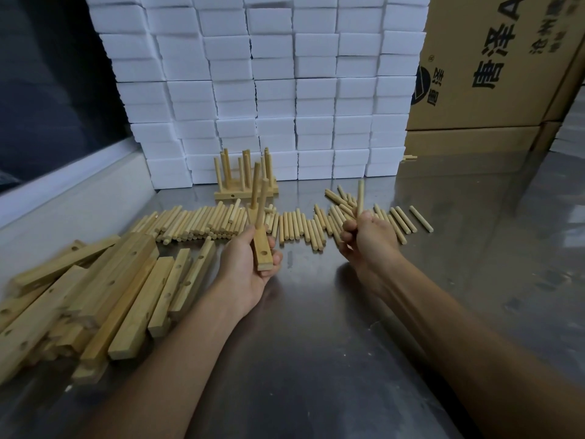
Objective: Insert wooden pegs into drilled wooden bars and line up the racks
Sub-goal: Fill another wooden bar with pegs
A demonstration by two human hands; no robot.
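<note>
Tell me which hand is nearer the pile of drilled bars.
Left. The left hand holds a bar just right of the pile of drilled bars; the right hand is farther right, gripping pegs.

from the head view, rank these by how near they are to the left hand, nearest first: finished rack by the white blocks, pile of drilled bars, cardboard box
Measured from the left hand:
1. Pile of drilled bars, just to its left on the table.
2. Finished rack, straight ahead, standing in front of the white blocks.
3. Cardboard box, far off at the back right.

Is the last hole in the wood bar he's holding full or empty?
Empty. The bar in the left hand shows an open hole near its end.
</note>
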